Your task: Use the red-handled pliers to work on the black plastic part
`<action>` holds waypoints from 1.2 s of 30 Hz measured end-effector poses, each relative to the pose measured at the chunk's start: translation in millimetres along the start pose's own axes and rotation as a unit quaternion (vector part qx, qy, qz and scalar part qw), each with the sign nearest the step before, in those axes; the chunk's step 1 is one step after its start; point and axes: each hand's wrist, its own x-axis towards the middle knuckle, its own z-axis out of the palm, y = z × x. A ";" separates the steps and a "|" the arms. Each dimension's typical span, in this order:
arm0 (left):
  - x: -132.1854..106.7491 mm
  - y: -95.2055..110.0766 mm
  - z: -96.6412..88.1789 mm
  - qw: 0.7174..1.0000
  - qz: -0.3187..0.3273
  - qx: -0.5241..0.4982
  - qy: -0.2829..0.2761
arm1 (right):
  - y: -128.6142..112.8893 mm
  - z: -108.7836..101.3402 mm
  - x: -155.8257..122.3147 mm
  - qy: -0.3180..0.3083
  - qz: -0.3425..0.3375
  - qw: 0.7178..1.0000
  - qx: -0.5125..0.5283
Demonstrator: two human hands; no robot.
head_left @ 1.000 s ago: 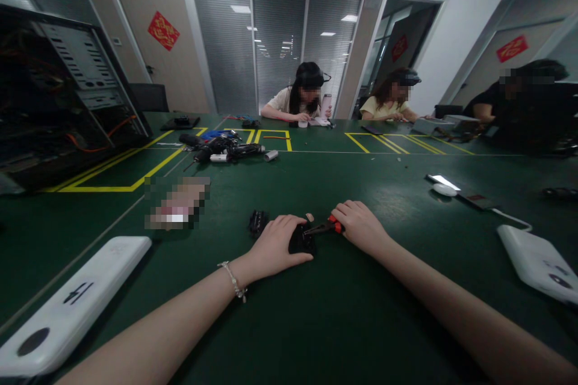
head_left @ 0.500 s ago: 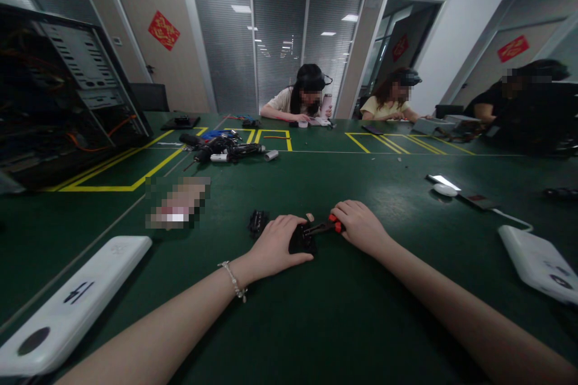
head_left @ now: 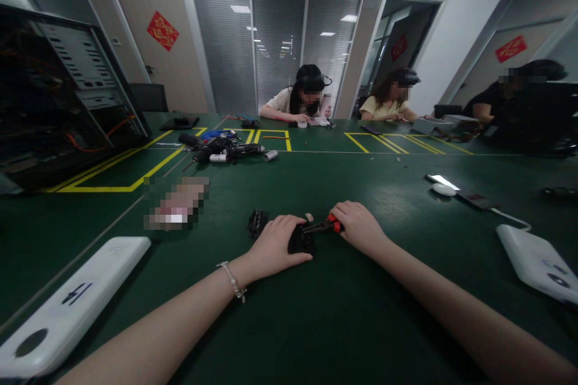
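Note:
My left hand (head_left: 274, 245) is closed around a small black plastic part (head_left: 301, 243) lying on the green table, thumb in front and fingers behind. In my right hand (head_left: 360, 224) is a pair of pliers (head_left: 321, 227) with red handles, gripped from the right. Their dark jaws point left and reach the black part's upper side; what lies between the jaws is too small to tell. Beyond my left fingers sits another black piece (head_left: 257, 224), and a small tan bit (head_left: 309, 217) rests just behind the pliers.
A white power bank (head_left: 81, 301) lies at left, another white device (head_left: 537, 258) at right. Further off are a blurred-out phone-like object (head_left: 178, 204), a heap of black tools and cables (head_left: 221, 149), and an open computer case (head_left: 76, 96). Several people sit across the table.

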 end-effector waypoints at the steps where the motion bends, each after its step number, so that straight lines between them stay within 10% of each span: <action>1: 0.0 0.0 0.0 1.000 -0.001 0.000 -0.002 | -0.2 -0.1 0.0 0.000 0.001 1.000 -0.002; 36: 0.3 -1.8 1.2 1.000 0.000 0.002 0.000 | 0.3 -3.5 0.3 -0.026 -0.006 0.999 -0.035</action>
